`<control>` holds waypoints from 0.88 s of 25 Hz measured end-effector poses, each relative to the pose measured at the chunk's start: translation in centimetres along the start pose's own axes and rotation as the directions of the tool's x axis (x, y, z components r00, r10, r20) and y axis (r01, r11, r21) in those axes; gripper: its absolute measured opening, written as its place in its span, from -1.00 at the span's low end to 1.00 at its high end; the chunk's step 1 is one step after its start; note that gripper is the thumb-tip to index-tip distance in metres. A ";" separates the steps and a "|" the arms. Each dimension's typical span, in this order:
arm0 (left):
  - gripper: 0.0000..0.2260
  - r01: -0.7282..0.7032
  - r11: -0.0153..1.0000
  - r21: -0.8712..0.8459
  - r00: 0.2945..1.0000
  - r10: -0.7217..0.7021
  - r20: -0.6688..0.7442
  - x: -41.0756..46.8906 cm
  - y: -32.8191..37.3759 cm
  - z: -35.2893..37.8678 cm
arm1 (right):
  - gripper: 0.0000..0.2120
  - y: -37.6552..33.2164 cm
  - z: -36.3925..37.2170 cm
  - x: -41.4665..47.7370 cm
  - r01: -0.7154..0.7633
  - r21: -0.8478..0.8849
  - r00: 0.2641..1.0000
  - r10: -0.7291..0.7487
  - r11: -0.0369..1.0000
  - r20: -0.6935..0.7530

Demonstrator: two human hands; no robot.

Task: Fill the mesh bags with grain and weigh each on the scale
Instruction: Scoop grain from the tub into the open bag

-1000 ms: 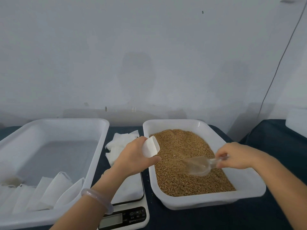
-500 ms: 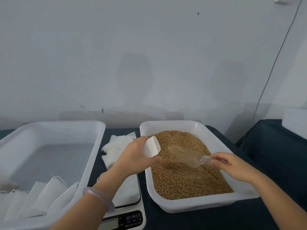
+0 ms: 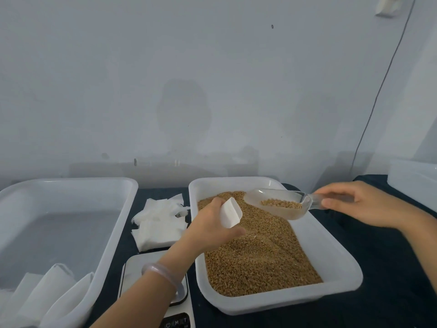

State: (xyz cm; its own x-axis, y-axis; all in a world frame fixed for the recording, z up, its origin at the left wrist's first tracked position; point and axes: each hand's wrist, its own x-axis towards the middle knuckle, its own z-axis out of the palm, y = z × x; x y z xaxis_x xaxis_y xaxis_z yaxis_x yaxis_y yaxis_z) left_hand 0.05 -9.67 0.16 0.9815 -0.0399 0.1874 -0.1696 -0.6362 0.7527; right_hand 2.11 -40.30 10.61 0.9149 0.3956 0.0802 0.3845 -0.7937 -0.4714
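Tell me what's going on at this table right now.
A person is bagging grain. The left hand holds a small white mesh bag above the grain in its tray. The right hand grips a clear scoop by its handle, part-filled and raised beside the bag. Nothing is pouring yet. The scale sits in front, partly under the left forearm, and spare bags lie between the two trays.

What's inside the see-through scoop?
A little heap of brown grain lies at the back of the clear scoop; its front part holds none. The right hand grips the handle, so the handle's end is hidden under the fingers.
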 end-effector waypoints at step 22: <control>-0.49 0.034 0.999 0.011 0.999 -0.034 0.004 -0.6 -1.5 3.0 | -0.72 -6.1 0.5 4.9 0.181 -0.625 0.969 -0.246 0.759 -0.019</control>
State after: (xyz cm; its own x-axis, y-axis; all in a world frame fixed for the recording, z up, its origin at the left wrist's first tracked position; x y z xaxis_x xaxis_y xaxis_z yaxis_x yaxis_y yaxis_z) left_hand -0.02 -11.02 -2.97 0.9871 -0.0214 0.1587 -0.1349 -0.6452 0.7520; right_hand 4.24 -33.28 13.41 0.7941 0.5702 0.2103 0.5342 -0.8199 0.2059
